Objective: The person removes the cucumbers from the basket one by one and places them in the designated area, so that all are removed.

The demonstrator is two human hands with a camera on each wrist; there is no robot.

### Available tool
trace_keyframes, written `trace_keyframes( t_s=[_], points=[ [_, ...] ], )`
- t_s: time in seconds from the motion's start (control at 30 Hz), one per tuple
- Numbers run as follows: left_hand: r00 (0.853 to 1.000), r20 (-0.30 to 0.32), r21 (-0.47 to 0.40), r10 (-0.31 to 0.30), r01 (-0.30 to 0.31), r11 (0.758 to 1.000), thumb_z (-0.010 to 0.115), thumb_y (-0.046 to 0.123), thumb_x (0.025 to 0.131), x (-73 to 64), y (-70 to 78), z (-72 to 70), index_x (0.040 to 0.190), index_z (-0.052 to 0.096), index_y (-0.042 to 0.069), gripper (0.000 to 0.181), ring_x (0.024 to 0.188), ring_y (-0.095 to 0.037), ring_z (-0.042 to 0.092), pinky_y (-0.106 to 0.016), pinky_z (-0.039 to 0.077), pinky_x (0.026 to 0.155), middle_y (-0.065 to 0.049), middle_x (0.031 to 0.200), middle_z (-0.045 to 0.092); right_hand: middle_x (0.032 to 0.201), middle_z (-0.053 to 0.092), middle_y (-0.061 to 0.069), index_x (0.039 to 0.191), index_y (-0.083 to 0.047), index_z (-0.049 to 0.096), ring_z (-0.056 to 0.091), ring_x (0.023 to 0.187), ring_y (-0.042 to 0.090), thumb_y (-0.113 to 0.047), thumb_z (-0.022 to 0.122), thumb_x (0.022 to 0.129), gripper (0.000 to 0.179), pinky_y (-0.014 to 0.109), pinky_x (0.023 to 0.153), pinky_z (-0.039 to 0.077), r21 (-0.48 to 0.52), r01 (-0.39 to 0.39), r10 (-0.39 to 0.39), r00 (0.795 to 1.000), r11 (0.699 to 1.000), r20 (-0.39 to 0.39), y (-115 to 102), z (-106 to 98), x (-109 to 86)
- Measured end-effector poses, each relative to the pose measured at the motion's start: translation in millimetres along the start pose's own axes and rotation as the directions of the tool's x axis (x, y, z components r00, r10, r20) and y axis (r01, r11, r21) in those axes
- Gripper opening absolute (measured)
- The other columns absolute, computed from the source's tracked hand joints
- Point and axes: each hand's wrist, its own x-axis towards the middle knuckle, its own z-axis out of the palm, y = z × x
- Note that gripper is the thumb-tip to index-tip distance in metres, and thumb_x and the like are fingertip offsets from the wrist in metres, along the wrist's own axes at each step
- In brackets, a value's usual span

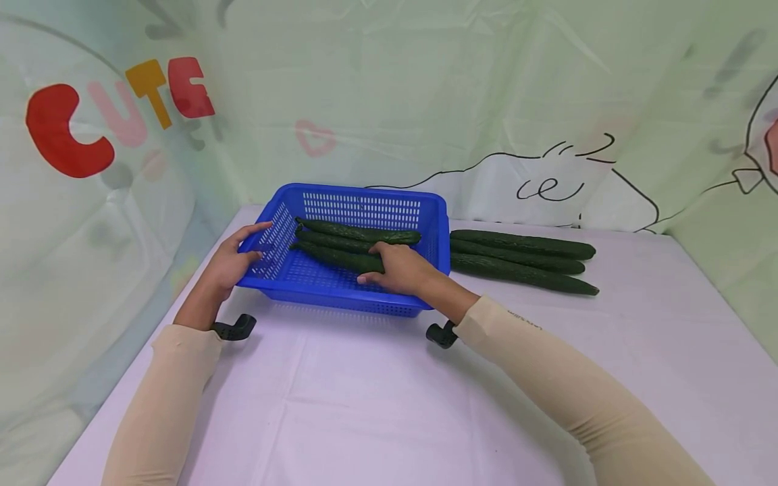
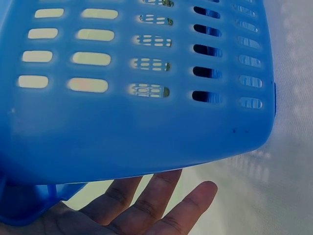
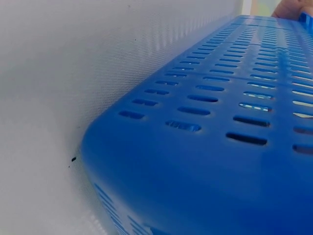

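Three long dark green cucumbers lie side by side in a blue slotted plastic basket (image 1: 340, 290). With its thumb and fingers, my right hand (image 1: 404, 268) grips the right end of the nearest cucumber (image 1: 334, 257), low inside the basket. The middle cucumber (image 1: 331, 241) and the far cucumber (image 1: 365, 231) rest just behind it. At the basket's left end, my left hand (image 1: 229, 262) holds the rim. Several fingers of the left hand (image 2: 142, 205) show outside the basket wall (image 2: 142, 142) in the left wrist view. The right wrist view shows the basket's outer side (image 3: 205, 142), not the right hand.
Three more cucumbers (image 1: 523, 260) lie on the pale table (image 1: 377, 405) right beside the basket, their left ends hidden behind it. Printed cloth (image 1: 389, 94) hangs at the back and sides. Black wrist mounts (image 1: 237, 328) stick out under both forearms.
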Motion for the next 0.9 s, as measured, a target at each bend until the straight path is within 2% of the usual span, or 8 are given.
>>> trace_keyframes(
  t_s=[0.33, 0.63, 0.9],
  points=[
    [1.0, -0.004, 0.005, -0.004, 0.004, 1.0, 0.041, 0.002, 0.098, 1.0, -1.1, 0.1, 0.154, 0.032, 0.03, 0.063, 0.147, -0.05, 0.021, -0.066, 0.03, 0.111, -0.015, 0.167, 0.008, 0.129, 0.067, 0.01, 0.142, -0.014, 0.051, 0.064, 0.118, 0.026, -0.044, 0.068, 0.09, 0.063, 0.043, 0.104, 0.049, -0.001, 0.04, -0.04, 0.999, 0.999, -0.017, 1.0, -0.8, -1.3],
    [1.0, 0.001, 0.004, -0.002, 0.002, 1.0, 0.042, 0.003, 0.098, 0.6, -1.1, 0.1, 0.154, 0.032, 0.03, 0.063, 0.146, -0.05, 0.023, -0.065, 0.032, 0.111, -0.015, 0.166, 0.009, 0.13, 0.067, 0.006, 0.141, -0.02, 0.053, 0.059, 0.124, 0.029, -0.038, 0.067, 0.092, 0.054, 0.046, 0.103, 0.049, -0.015, 0.068, -0.068, 0.997, 0.998, -0.037, 1.6, -1.8, -3.7],
    [1.0, -0.002, 0.005, -0.001, 0.001, 1.0, 0.042, 0.003, 0.099, -0.6, 0.2, 0.3, 0.154, 0.033, 0.029, 0.062, 0.146, -0.05, 0.023, -0.066, 0.031, 0.111, -0.016, 0.166, 0.009, 0.129, 0.067, 0.008, 0.136, -0.017, 0.058, 0.07, 0.096, 0.021, -0.032, 0.071, 0.09, 0.05, 0.041, 0.094, 0.055, -0.033, 0.083, -0.085, 0.995, 0.996, -0.053, 1.2, -2.9, -5.2]
  ],
)
